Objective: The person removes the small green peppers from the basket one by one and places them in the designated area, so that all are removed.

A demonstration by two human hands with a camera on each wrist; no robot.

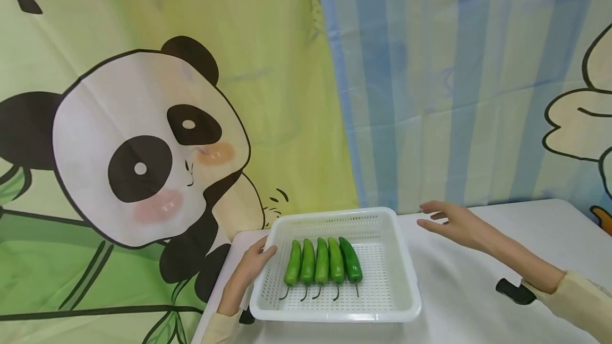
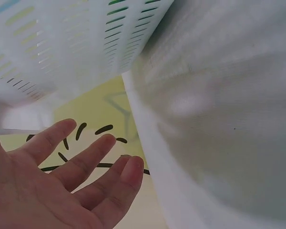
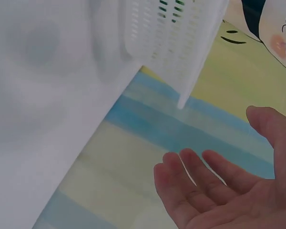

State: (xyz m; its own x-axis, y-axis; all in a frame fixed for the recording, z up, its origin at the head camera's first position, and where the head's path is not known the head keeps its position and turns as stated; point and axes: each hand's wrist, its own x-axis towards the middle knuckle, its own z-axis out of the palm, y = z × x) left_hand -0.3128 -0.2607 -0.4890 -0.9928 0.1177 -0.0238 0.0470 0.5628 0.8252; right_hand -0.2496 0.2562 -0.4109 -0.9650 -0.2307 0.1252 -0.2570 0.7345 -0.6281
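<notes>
A white plastic basket (image 1: 334,316) with slotted walls stands on the white-covered table. Inside it, several green chili peppers (image 1: 322,261) lie side by side in a row, stems toward the near side; the rightmost pepper (image 1: 351,263) is darker. My left hand (image 1: 251,264) is at the basket's left rim, thumb by the rim. In the left wrist view its fingers (image 2: 86,164) are spread and nearly straight outside the wall; the thumb is largely hidden. To the right of the basket, my right hand (image 1: 451,223) hovers apart from it, fingers loosely extended, holding nothing.
The white tabletop (image 1: 459,280) extends right of the basket. Behind it hangs a printed curtain (image 1: 287,94) with a panda and blue stripes. A black strap piece (image 1: 515,292) is at the right wrist.
</notes>
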